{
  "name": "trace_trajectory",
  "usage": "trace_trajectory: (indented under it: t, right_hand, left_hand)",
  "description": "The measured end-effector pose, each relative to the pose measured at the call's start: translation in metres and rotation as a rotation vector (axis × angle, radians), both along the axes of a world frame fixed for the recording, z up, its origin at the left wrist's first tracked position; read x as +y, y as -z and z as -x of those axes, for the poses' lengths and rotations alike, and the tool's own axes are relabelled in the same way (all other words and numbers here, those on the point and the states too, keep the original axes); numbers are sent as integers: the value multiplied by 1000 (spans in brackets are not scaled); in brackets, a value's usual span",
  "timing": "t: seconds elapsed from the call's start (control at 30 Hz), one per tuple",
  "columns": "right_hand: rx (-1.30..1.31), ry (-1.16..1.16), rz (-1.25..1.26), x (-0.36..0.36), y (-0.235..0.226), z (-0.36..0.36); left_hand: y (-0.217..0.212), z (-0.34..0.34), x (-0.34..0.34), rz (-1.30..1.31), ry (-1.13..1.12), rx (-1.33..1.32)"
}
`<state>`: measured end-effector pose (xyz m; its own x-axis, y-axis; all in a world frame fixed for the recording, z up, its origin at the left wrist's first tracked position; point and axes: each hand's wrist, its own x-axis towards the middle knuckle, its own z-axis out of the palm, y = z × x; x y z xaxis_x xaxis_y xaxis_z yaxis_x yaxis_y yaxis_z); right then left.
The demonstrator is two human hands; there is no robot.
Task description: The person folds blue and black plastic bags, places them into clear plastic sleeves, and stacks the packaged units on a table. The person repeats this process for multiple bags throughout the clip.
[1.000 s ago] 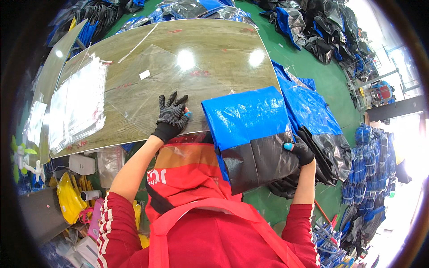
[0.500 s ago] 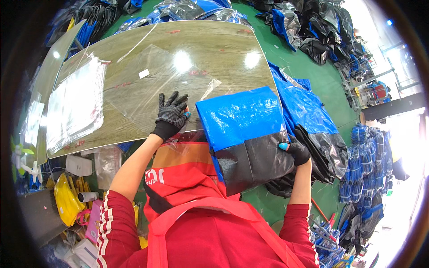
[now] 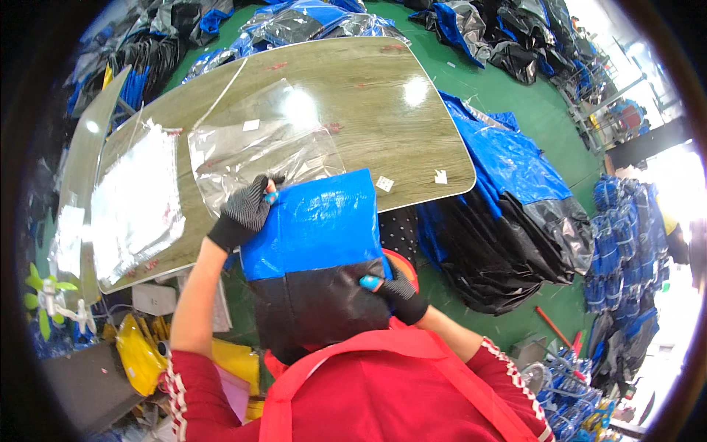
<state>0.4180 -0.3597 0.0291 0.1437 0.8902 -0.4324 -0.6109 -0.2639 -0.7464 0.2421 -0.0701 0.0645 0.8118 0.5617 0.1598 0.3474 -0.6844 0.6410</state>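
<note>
A folded blue and black tarpaulin (image 3: 317, 225) hangs in front of my body, its blue upper edge overlapping the near edge of the table. My right hand (image 3: 403, 295), in a black glove with a bare, blue-tipped thumb, grips its lower right side. At its upper left corner my left hand (image 3: 244, 212), in a dotted black glove, is closed in a pinch at the near edge of a clear plastic bag (image 3: 258, 144). The bag lies wrinkled on the table, partly raised. Fingertips of the left hand are partly hidden.
The wood-patterned table (image 3: 383, 81) has a stack of clear bags (image 3: 140, 199) at its left. A larger blue and black tarpaulin (image 3: 508, 191) drapes beside its right end. Blue bundles (image 3: 626, 243) stand farther right; yellow bags (image 3: 140, 353) lie lower left.
The folded tarpaulin has moved left with my right hand, toward the bag. My left hand has gone from spread on the table to a pinch, and the bag is now wrinkled and lifted.
</note>
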Motion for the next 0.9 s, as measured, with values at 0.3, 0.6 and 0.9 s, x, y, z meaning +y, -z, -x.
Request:
trace_trajectory:
  t: [0.3, 0.6, 0.9]
  right_hand:
    - [-920, -538, 138, 61, -21, -25]
    - [-649, -475, -83, 204, 37, -115]
    - [-338, -246, -96, 123, 6, -77]
  left_hand:
    - [17, 39, -4, 71, -195, 75]
    - [6, 49, -28, -216, -122, 3]
    - [27, 65, -33, -69, -311, -8]
